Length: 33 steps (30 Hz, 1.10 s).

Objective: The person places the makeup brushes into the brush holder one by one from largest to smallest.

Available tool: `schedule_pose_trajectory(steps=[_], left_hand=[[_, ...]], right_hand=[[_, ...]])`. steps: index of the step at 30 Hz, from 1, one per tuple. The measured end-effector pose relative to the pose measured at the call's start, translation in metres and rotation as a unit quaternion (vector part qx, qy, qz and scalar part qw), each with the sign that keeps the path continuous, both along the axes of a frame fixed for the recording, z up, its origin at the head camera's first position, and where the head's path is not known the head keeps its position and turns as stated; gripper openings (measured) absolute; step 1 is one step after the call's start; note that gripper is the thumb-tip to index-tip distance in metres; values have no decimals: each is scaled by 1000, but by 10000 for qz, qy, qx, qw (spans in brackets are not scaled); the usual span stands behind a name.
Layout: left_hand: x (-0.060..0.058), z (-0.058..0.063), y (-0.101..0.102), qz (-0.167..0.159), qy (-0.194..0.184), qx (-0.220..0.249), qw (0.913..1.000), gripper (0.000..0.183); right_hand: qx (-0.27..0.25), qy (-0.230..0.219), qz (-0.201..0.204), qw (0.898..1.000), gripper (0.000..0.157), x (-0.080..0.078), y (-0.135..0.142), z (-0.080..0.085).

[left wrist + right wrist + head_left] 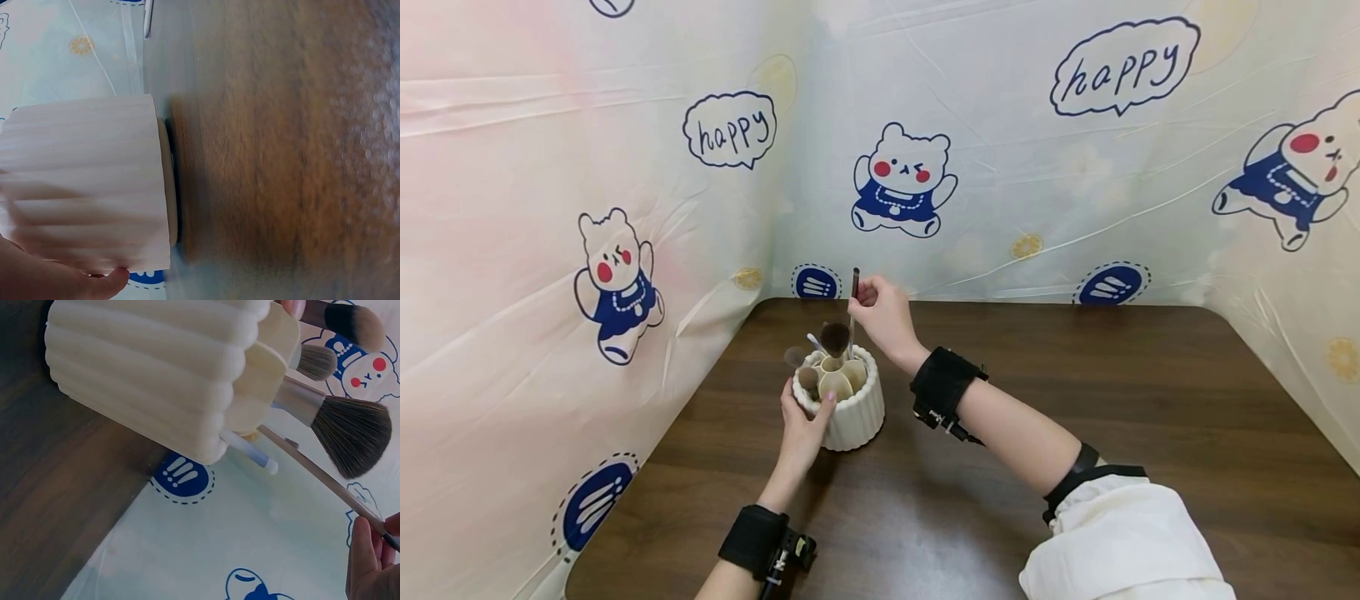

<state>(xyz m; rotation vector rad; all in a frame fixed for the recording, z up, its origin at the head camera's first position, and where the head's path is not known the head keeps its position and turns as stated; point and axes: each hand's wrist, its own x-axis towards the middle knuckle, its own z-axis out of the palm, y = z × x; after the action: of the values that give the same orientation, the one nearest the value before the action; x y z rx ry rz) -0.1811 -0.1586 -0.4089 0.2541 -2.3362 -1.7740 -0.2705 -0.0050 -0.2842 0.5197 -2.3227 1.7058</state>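
Note:
A ribbed white brush holder [853, 423] stands upright on the table, with several makeup brushes inside. My left hand [802, 429] grips its near left side, thumb at the rim and fingers around the wall. Above the holder's far side, my right hand [887, 321] pinches a thin makeup brush [331, 481] by its dark upper end. That brush slants from my fingertips down to the holder's rim in the right wrist view; its lower end is hidden inside. Beside it are a large dark fluffy brush [356, 434] and a white stick with a bluish tip [250, 453].
The dark wooden table [1112, 417] extends right and toward me. A pale printed cloth [985, 192] with bears and "happy" bubbles hangs behind it and on both sides. A thin pale stick-like thing [148, 19] shows at the left wrist view's top edge; its kind is unclear.

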Motion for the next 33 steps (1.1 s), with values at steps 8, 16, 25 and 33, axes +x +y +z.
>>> schedule_pose_trajectory(steps=[8,16,25,33], left_hand=[[1,2,0,19,-53,-62,10000,89],[3,2,2,19,-151,-122,9998,89],[0,-1,-1,2,-143,-7,9999,88],[1,-1,0,45,-56,-127,9999,89]], right_hand=[[195,-175,8,9997,17,1,-2,-9],[425,-441,-54,9981,17,-1,-2,-24],[799,-390,-100,9960,15,-6,-2,-37],[1075,-457,-36,9932,14,-7,-4,-46]])
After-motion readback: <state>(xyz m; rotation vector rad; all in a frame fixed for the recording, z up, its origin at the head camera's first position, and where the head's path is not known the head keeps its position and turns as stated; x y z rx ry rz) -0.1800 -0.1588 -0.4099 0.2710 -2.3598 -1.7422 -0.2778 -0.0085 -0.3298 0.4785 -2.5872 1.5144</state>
